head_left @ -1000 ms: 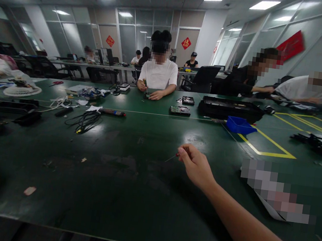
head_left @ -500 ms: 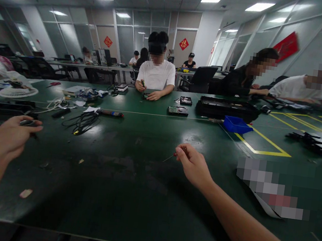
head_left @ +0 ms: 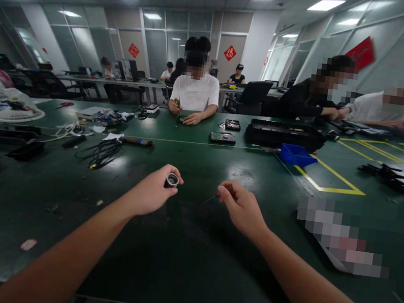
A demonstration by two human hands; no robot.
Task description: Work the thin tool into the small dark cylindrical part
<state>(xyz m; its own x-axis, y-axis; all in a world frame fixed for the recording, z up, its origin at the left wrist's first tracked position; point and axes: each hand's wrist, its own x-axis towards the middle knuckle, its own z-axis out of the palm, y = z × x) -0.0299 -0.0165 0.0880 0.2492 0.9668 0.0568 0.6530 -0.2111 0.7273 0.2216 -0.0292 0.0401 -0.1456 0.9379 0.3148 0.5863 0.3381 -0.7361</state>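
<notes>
My left hand [head_left: 154, 192] is closed around a small dark cylinder [head_left: 172, 181] with a silvery rim. Its round, recessed end faces me, and the fingers hide most of its side. To the right, my right hand [head_left: 241, 204] grips a thin screwdriver [head_left: 212, 199]. The slim metal shaft points down and left, toward the cylinder but apart from it. A bit of red handle shows at the fingertips, while the rest is hidden in the palm. Both hands hover over the green tabletop [head_left: 172, 262].
Black cables [head_left: 103, 154] and a dark-handled tool [head_left: 136, 141] lie left of centre. A blue bin [head_left: 297, 155] and a long black housing [head_left: 286, 135] stand at the right. A hard drive [head_left: 222, 138] lies ahead. Across the table a person in white [head_left: 195, 91] works on a small part.
My left hand has swung from the far left to the middle, bringing the dark cylinder close to the screwdriver. My right hand has hardly moved.
</notes>
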